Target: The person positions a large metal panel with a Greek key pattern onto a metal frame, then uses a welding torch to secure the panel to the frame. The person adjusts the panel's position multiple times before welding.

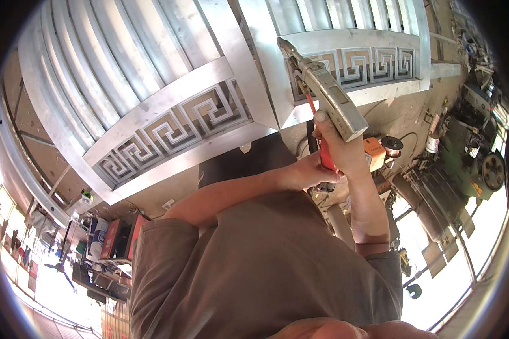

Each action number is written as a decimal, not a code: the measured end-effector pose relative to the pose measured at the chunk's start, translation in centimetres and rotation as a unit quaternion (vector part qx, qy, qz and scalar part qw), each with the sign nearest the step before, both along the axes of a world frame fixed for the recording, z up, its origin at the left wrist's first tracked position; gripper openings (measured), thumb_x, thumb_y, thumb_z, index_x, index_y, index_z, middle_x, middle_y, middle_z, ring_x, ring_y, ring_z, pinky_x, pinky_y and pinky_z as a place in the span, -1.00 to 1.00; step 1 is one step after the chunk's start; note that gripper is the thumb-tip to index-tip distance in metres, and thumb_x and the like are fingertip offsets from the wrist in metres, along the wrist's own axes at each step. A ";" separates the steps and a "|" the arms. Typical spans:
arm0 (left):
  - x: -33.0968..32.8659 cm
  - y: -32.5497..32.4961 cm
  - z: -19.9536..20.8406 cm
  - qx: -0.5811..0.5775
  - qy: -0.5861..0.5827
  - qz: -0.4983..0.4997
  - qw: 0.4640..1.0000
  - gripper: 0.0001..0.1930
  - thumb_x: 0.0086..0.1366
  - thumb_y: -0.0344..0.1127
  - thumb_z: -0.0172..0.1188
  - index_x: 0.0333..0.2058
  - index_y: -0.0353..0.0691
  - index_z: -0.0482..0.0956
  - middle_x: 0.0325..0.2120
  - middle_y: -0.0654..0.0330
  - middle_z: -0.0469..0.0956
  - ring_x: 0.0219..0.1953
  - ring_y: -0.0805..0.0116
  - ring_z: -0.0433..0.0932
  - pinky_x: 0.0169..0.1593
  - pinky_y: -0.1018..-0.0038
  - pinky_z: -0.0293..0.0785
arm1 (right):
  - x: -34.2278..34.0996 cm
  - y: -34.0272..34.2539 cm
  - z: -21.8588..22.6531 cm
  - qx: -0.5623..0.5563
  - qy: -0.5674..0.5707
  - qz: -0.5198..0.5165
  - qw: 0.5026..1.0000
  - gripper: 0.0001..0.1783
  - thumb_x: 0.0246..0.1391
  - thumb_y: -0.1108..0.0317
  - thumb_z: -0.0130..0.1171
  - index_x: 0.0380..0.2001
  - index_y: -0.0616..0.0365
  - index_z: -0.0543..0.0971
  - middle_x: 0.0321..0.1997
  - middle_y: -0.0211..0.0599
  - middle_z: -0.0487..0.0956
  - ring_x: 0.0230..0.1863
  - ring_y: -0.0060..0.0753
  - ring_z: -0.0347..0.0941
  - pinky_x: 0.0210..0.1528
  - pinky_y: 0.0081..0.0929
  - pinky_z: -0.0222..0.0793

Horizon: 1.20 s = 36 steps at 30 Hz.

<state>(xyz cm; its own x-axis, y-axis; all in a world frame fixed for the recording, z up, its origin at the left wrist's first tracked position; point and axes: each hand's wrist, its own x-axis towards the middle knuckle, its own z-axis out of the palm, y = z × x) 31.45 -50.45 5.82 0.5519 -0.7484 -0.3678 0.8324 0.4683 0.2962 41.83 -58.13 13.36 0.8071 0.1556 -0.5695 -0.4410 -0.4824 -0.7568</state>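
Observation:
A long grey metal power tool [339,99] with a narrow nose slants in front of my chest, its nose up against the silver metal gate panels. My right hand [345,148] wraps round the tool's lower part, thumb upright beside a thin red strip. Close below it, my left hand [310,171] is closed on a red part [326,155] that looks like the tool's grip. My fingers partly hide that part, and the tool's exact kind is not clear. The left panel [178,82] has wide slats above a Greek-key band; the right panel [367,42] matches it.
An orange box [374,152] and a wire spool [391,145] sit to the right of my hands. Farther right stands a green machine with a wheel [492,171]. A red cabinet [117,237] is at the left. Clutter lines both sides.

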 end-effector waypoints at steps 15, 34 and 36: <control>1.0 1.8 1.3 0.023 -0.010 -0.030 0.999 -0.51 0.34 -0.34 0.35 0.19 -0.27 0.43 -0.05 0.26 0.57 0.05 0.50 0.52 0.17 0.46 0.46 | 0.1 0.8 0.6 -0.006 0.021 -0.004 1.000 -0.48 0.32 0.10 0.37 0.15 0.25 0.56 -0.29 -0.45 0.59 -0.32 -0.64 0.48 -0.34 -0.56 0.41; 0.3 1.1 0.6 -0.015 -0.031 -0.020 0.999 -0.55 0.36 -0.34 0.33 0.17 -0.25 0.44 -0.04 0.27 0.57 0.05 0.54 0.52 0.15 0.48 0.47 | -0.1 0.4 0.5 -0.005 0.013 0.001 1.000 -0.66 0.35 0.15 0.35 -0.05 0.20 0.60 -0.42 -0.47 0.60 -0.42 -0.66 0.53 -0.38 -0.59 0.47; 0.3 1.1 0.7 -0.006 -0.035 -0.026 0.999 -0.56 0.35 -0.36 0.31 0.16 -0.25 0.45 -0.03 0.27 0.57 0.06 0.53 0.52 0.16 0.48 0.47 | -0.2 0.4 0.5 -0.008 0.014 0.000 1.000 -0.67 0.35 0.17 0.35 -0.04 0.21 0.60 -0.41 -0.47 0.60 -0.41 -0.65 0.54 -0.37 -0.58 0.49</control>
<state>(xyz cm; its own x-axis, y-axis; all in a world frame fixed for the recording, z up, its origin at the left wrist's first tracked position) 31.74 -49.31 6.48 0.5357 -0.7809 -0.3214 0.8336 0.4282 0.3491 41.60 -57.74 13.83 0.7909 0.1467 -0.5941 -0.4617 -0.4943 -0.7366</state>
